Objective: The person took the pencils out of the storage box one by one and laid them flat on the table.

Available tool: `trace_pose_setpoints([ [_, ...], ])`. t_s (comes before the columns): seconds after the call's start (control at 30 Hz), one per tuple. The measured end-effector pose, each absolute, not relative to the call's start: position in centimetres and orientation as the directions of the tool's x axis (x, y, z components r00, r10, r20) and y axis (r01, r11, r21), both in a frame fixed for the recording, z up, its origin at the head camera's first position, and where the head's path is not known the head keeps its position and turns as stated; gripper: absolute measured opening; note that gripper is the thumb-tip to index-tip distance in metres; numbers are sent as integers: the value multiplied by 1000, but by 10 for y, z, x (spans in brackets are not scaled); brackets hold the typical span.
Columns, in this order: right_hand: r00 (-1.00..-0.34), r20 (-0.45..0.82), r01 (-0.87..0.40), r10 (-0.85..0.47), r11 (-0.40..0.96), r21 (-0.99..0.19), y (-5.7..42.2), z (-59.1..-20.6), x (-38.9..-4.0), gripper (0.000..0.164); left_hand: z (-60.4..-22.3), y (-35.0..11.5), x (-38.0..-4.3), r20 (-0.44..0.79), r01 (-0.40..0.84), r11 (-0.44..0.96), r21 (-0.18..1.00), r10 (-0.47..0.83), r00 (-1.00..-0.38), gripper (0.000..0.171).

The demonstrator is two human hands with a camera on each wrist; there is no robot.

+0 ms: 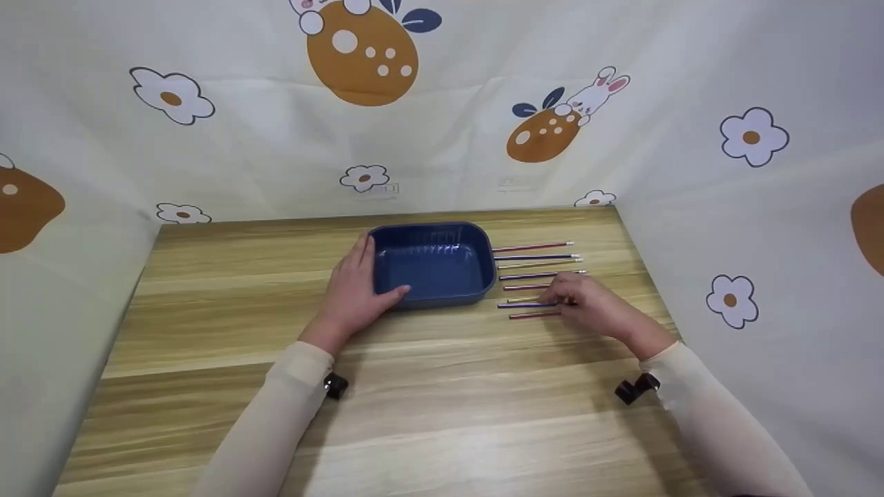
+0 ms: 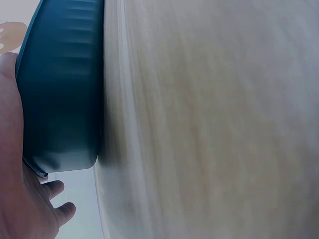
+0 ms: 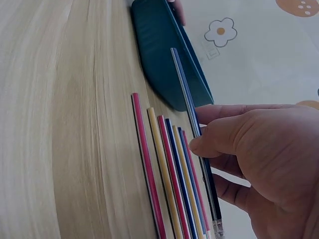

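Observation:
A dark blue rectangular dish (image 1: 434, 301) stands on the table. My left hand (image 1: 356, 290) grips its near left corner, fingers along the left wall and thumb over the front rim. In the left wrist view the dish wall (image 2: 62, 94) sits upright, and some fingertips show beyond it. My right hand (image 1: 597, 304) pinches a blue pencil (image 3: 185, 89) between thumb and fingers. The right wrist view shows that pencil raised above the others. Beneath it lie several pencils side by side, among them a red pencil (image 3: 143, 134) and a yellow pencil (image 3: 158, 139).
The pencils lie in a row right of the dish, eraser ends to the right. A wood-grain table (image 1: 442, 400) extends toward me. Printed fabric (image 1: 456, 138) with flowers and rabbits rises behind the table and along its sides.

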State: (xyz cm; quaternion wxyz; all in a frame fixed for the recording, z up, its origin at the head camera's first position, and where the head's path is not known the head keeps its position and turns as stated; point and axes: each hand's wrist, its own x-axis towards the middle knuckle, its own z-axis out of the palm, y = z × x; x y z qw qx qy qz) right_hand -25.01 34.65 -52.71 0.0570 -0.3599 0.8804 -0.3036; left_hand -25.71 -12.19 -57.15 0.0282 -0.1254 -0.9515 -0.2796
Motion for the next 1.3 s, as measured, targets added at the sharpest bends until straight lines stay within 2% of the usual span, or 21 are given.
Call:
trace_pose_setpoints([
  [0.47,-709,146,-635,-690,535,-558,363,-541,-242,34,-572,-122,-258,114,246,812,529,219,-969,126],
  [0.83,-756,48,-542,-653,583,-605,369,-548,-232,33,-572,-122,-258,108,240,816,525,216,-970,127],
  [1.3,-746,32,-548,-665,586,-597,370,-560,-230,30,-572,-121,-259,107,237,818,523,213,-971,126],
])
